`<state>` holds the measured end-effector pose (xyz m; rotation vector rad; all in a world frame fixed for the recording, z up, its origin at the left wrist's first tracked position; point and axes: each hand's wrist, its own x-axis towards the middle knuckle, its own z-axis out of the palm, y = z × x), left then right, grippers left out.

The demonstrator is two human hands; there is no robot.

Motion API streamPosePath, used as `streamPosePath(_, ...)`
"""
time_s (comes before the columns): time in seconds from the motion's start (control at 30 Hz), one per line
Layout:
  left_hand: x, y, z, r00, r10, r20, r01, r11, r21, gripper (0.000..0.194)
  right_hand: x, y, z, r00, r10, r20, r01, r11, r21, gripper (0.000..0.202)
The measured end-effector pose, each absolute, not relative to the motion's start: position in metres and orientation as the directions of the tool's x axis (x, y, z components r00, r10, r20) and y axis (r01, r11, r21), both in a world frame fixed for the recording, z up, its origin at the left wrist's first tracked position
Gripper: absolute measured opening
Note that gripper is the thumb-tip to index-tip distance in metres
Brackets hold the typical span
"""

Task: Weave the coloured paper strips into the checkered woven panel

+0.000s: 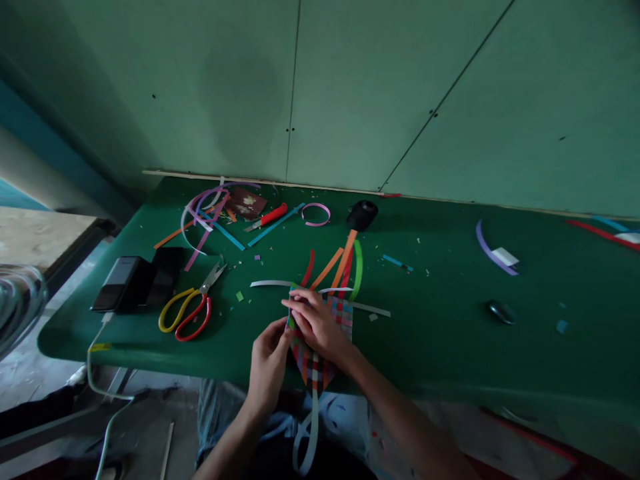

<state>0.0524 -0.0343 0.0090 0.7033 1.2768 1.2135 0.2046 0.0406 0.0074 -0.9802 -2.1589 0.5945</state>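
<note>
A woven piece of coloured strips point(315, 363) lies at the table's front edge, checked in red, black, white and orange, with its pointed end toward me. My left hand point(269, 363) pinches its left edge with thumb and fingertips. Across the top of the weave lies my right hand point(320, 327), fingers stretched leftward to the same edge; its thumb is hidden. Loose strip ends stick out at the far side: orange strips point(344, 263), a green strip point(358, 267) and white ones. A long white strip point(314, 427) hangs in a loop below, over my lap.
Scissors point(197, 303) with yellow and red handles lie left, near a black power bank point(123, 283) with a white cable. Behind are a red utility knife point(273, 215), a pink ring point(316, 215) and a black object point(363, 215). A dark oval object point(501, 312) lies right. A green wall backs the table.
</note>
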Motion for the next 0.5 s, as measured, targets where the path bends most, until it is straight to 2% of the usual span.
streamPosePath(0.17, 0.048, -0.032, 0.016, -0.142, 0.952, -0.271, -0.228, 0.235, 0.945, 0.039, 0.217, 0.046, 0.024, -0.663, 0.671, 0.332, 0.348, 0.669, -0.657, 0.032)
streamPosePath(0.5, 0.043, -0.032, 0.011, -0.128, 0.953, -0.273, -0.228, 0.239, 0.944, 0.042, 0.213, 0.058, 0.029, -0.715, 0.655, 0.246, 0.296, 0.601, -0.742, 0.015)
